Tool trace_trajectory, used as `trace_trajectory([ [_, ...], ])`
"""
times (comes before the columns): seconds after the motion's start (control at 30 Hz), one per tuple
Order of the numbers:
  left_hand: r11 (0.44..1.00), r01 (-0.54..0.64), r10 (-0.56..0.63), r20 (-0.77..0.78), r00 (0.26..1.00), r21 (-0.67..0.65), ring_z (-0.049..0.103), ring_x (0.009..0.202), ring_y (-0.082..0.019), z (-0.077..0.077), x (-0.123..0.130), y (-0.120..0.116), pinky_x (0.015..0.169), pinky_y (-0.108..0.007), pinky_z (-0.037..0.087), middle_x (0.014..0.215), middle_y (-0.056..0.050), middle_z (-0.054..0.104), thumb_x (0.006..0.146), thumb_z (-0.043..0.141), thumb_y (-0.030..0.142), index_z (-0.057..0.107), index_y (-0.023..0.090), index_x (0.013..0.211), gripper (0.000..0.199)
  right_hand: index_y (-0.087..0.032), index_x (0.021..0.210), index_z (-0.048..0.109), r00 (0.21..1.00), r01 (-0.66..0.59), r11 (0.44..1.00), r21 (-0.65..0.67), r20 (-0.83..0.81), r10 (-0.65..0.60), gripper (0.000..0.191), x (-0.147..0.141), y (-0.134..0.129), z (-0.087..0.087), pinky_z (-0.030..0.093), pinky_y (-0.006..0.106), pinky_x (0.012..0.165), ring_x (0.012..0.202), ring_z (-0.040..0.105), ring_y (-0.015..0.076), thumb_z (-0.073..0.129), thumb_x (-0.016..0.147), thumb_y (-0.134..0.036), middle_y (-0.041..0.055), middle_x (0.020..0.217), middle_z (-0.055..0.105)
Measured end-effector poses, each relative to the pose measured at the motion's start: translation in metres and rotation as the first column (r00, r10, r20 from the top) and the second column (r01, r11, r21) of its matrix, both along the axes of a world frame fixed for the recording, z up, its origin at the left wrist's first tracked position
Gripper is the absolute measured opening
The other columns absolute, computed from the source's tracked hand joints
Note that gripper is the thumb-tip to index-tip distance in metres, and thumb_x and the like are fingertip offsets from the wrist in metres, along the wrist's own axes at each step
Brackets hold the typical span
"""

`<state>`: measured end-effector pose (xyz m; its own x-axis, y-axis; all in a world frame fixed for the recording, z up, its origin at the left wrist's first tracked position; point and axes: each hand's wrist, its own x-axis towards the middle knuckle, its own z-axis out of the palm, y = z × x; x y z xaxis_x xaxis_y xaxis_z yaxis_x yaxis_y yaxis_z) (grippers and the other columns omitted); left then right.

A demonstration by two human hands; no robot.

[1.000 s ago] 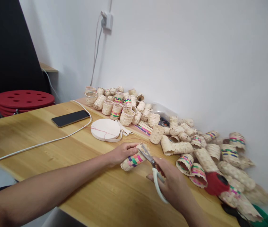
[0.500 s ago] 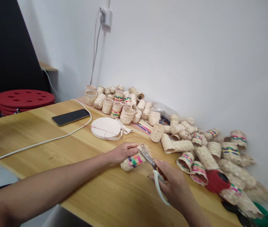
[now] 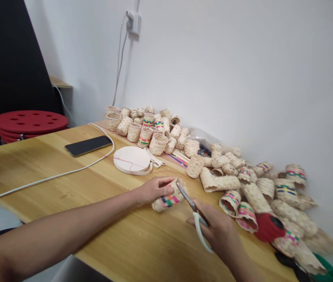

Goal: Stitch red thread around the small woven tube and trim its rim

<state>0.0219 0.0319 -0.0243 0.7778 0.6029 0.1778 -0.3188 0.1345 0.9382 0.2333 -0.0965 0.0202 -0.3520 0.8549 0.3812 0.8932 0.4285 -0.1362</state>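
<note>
My left hand (image 3: 154, 190) is closed around a small woven bamboo basket (image 3: 169, 200) with a band of coloured strips, tilted on its side above the table. In my right hand (image 3: 213, 221) is a pair of scissors (image 3: 199, 227) with pale handles. Their blades look nearly closed and lie against the basket's rough open end. The fingers inside the handles are partly hidden.
A wooden table (image 3: 119, 235) carries a roll of white tape (image 3: 131, 158), a phone (image 3: 88, 145) and a white cable (image 3: 75, 171). Several woven baskets (image 3: 158, 143) crowd along the wall. A red ball of yarn (image 3: 264, 227) lies at right; red stools (image 3: 30, 120) stand at left.
The scissors and my right hand have shifted slightly right, and the blades have come closer together. The basket has turned a little in my left hand.
</note>
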Motion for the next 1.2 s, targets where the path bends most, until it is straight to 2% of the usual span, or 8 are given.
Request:
trace_trajectory([
  [0.17,0.995,-0.081,0.081,0.014,0.997,0.054,0.055,0.11,-0.025,0.004,0.0,0.001,0.094,-0.032,0.042,0.124,-0.011,0.059,0.061,0.08,0.048,0.054,0.016,0.128,0.079,-0.02,0.116,0.054,0.992,0.121,0.992,0.031,-0.049,-0.119,0.034,0.002,-0.003,0.01,0.052,0.029,0.068,0.079,0.063,0.0197,0.058,0.086,-0.035,0.006,0.093,0.065],
  [0.33,0.96,-0.192,0.2,-0.02,0.98,0.205,0.052,0.114,-0.028,0.006,0.001,0.002,0.098,-0.034,0.039,0.123,-0.011,0.058,0.059,0.082,0.042,0.057,0.015,0.124,0.075,-0.021,0.119,0.051,0.995,0.1,0.995,0.007,0.027,-0.1,0.036,-0.004,-0.006,0.011,0.048,0.031,0.068,0.079,0.058,0.02,0.059,0.085,-0.032,0.0047,0.09,0.059],
  [0.47,0.946,-0.209,0.22,-0.018,0.975,0.246,0.054,0.109,-0.027,0.003,0.002,0.001,0.094,-0.033,0.041,0.12,-0.012,0.059,0.058,0.082,0.04,0.054,0.015,0.124,0.076,-0.021,0.122,0.049,0.993,0.105,0.994,-0.023,0.063,-0.103,0.036,-0.01,-0.005,0.01,0.046,0.032,0.066,0.077,0.057,0.0203,0.057,0.087,-0.03,0.0037,0.087,0.058],
  [0.63,0.924,-0.253,0.281,-0.059,0.958,0.287,0.055,0.104,-0.025,0.003,0.002,0.0,0.088,-0.031,0.043,0.12,-0.011,0.059,0.059,0.082,0.038,0.051,0.016,0.125,0.076,-0.022,0.121,0.051,0.982,0.154,0.988,0.006,0.109,-0.153,0.035,-0.014,-0.005,0.015,0.044,0.032,0.066,0.077,0.06,0.0217,0.056,0.088,-0.032,0.0038,0.085,0.06],
  [0.83,0.871,-0.307,0.369,-0.098,0.924,0.383,0.053,0.106,-0.026,0.008,-0.001,-0.002,0.093,-0.031,0.039,0.118,-0.009,0.06,0.058,0.083,0.034,0.057,0.017,0.121,0.07,-0.023,0.12,0.053,0.959,0.18,0.983,0.029,0.218,-0.182,0.039,-0.017,-0.01,0.024,0.042,0.03,0.061,0.075,0.062,0.0224,0.063,0.083,-0.031,0.0032,0.084,0.063],
  [1.0,0.865,-0.301,0.379,-0.131,0.916,0.401,0.054,0.104,-0.026,0.008,0.0,-0.002,0.094,-0.033,0.04,0.116,-0.009,0.061,0.059,0.081,0.036,0.055,0.016,0.123,0.072,-0.023,0.117,0.057,0.962,0.211,0.975,-0.066,0.19,-0.195,0.037,-0.018,-0.012,0.028,0.04,0.027,0.055,0.067,0.062,0.0197,0.064,0.083,-0.035,0.0011,0.076,0.064],
  [1.2,0.886,-0.27,0.347,-0.154,0.925,0.378,0.054,0.103,-0.024,0.005,0.001,-0.003,0.092,-0.033,0.042,0.115,-0.007,0.062,0.062,0.077,0.039,0.055,0.016,0.124,0.069,-0.022,0.118,0.059,0.968,0.239,0.954,-0.183,0.12,-0.22,0.036,-0.017,-0.009,0.027,0.045,0.029,0.062,0.071,0.063,0.0211,0.062,0.084,-0.034,0.0042,0.084,0.067],
])
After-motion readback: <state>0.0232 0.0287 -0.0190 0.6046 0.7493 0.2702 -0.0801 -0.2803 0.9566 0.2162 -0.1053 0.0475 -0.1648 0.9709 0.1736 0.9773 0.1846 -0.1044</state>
